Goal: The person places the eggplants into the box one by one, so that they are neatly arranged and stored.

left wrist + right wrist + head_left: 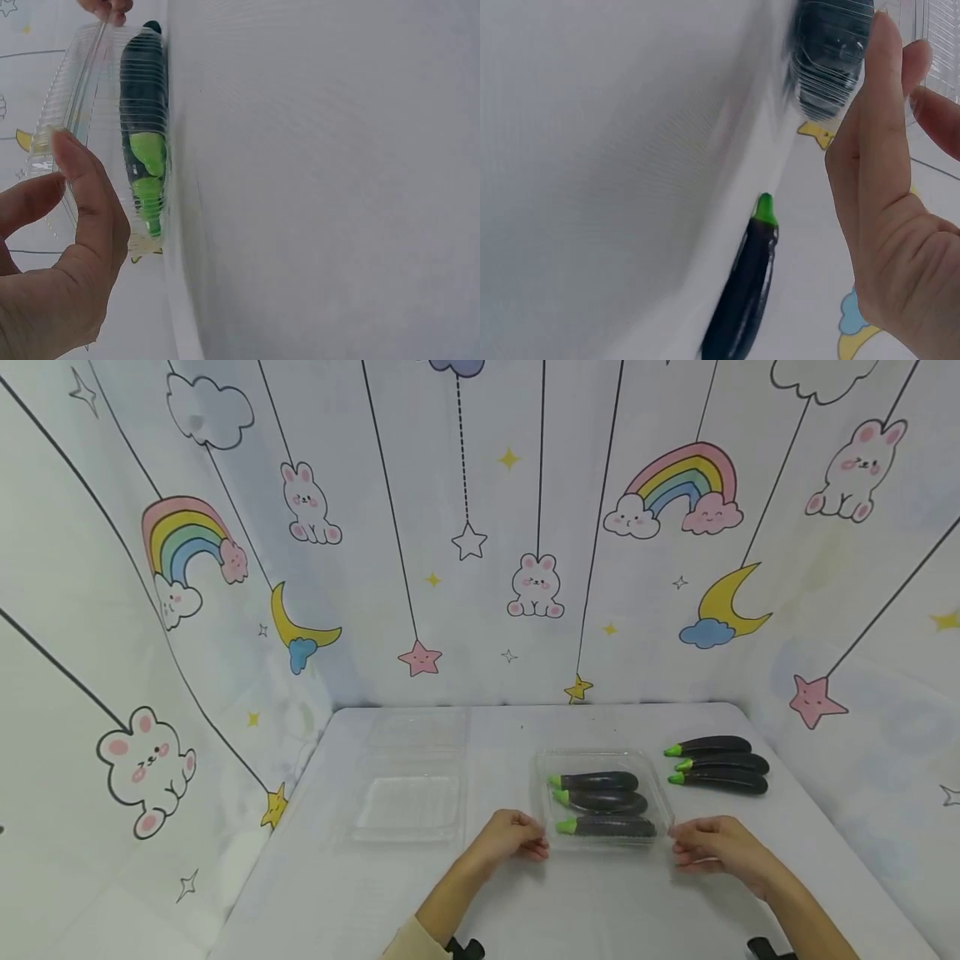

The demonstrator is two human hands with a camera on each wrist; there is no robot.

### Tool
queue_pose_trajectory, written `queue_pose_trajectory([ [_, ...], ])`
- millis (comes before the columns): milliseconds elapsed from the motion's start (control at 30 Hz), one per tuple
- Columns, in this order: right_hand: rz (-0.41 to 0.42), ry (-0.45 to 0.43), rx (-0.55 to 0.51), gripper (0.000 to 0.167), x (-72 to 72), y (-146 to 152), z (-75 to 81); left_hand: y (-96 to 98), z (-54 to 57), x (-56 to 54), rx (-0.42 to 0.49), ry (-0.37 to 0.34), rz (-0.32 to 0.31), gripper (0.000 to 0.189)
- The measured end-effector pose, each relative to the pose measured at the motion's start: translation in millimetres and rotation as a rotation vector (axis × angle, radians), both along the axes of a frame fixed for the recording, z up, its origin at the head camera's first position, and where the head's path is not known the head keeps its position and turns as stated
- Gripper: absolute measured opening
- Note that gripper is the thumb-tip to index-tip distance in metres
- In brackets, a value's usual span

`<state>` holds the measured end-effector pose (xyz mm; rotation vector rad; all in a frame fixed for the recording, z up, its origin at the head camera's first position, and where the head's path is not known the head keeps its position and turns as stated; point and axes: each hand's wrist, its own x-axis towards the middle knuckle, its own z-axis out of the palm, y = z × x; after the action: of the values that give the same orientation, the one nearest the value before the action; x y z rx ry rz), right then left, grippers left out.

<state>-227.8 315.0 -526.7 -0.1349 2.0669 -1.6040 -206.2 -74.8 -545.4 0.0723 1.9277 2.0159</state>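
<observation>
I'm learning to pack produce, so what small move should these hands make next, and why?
Probably pinch the near corners of the clear box more firmly: its lid appears lowered over three eggplants, and the left hand and right hand already grip those corners. Whether the edges have latched can't be seen.

- Box (600, 760): clear plastic, glossy, ribbed walls.
- Boxed eggplants (600, 802): smooth, glossy skin.
- Loose eggplants (723, 762): likewise smooth, glossy.
- Clear tray (408, 810): thin plastic, shiny.
- Table surface (600, 906): matt, smooth.
- Printed backdrop (480, 485): matt, cloth-like sheet.
- Sleeve (417, 941): matt cloth.
</observation>
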Motion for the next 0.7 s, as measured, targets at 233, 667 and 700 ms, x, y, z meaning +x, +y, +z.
queue_pose_trajectory([
  [233,0.051,-0.029,-0.109,0.038,-0.8,2.2,-2.9,1.3,-3.3,-0.2,0.080,-0.054,0.008,0.022],
  [667,-0.005,0.025,-0.114,0.032,1.4,-0.2,-6.5,8.0,-1.3,2.1,0.025,-0.032,0.096,0.008],
  [700,-0.010,0.035,-0.110,0.031,1.8,-0.6,-6.9,8.4,-1.2,2.4,0.022,-0.032,0.106,0.009],
])
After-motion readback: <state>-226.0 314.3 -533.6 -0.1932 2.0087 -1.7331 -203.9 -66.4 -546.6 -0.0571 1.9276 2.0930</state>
